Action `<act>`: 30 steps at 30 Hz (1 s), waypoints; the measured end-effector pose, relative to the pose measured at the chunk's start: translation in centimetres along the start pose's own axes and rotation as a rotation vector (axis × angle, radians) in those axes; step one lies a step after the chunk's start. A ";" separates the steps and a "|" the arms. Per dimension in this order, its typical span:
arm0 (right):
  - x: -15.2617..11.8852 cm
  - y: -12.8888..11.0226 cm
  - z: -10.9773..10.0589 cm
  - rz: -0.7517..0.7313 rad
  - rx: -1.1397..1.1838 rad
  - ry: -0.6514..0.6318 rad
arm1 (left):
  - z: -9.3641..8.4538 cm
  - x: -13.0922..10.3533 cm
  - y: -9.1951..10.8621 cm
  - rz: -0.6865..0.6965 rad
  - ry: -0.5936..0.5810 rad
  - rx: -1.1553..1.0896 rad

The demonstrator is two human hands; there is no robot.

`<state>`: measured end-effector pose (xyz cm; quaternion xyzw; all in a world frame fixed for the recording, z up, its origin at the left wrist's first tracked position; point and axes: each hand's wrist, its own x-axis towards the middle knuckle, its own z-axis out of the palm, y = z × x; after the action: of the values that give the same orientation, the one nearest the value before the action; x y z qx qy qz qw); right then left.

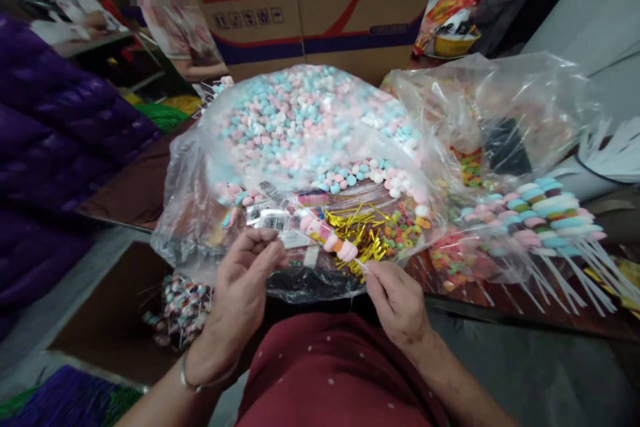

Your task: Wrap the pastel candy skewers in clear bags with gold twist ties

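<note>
Candy skewer (pixel 330 239), soft pink and orange pieces on thin white stick, over table beside shiny gold twist ties (pixel 367 233); long axis slants, tip up-left. Right hand (pixel 397 300) pinches stick end, lower right. Left hand (pixel 250 273) near, fingers curled, thumb beside forefinger.

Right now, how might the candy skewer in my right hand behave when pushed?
The candy skewer will probably swing tip-heavy, since its pieces sit beyond the right hand, which pinches the thin stick. Laid down, it may roll, being rounded.
</note>
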<state>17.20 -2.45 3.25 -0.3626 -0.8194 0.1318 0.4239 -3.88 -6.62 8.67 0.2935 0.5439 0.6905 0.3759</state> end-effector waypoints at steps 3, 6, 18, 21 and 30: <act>0.2 -0.3 0.5 -0.077 -0.086 0.022 | 1.8 1.2 -1.3 -0.166 0.021 -0.236; 0.3 -0.7 0.8 -0.145 -0.152 0.010 | 3.6 2.7 -1.6 -0.194 -0.026 -0.432; -0.7 -2.3 1.5 0.842 0.910 -0.247 | 5.6 5.0 -3.6 -0.384 -0.152 -0.671; -0.8 -2.7 2.0 0.936 1.050 -0.181 | 6.1 4.9 -3.8 -0.398 -0.177 -0.697; -0.4 -1.4 3.1 -0.078 -0.339 0.076 | 6.8 4.4 -4.0 -0.398 -0.126 -0.610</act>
<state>14.27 -3.44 1.88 -0.4017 -0.8267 -0.0383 0.3920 0.03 1.17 6.34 0.0984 0.3351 0.7147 0.6060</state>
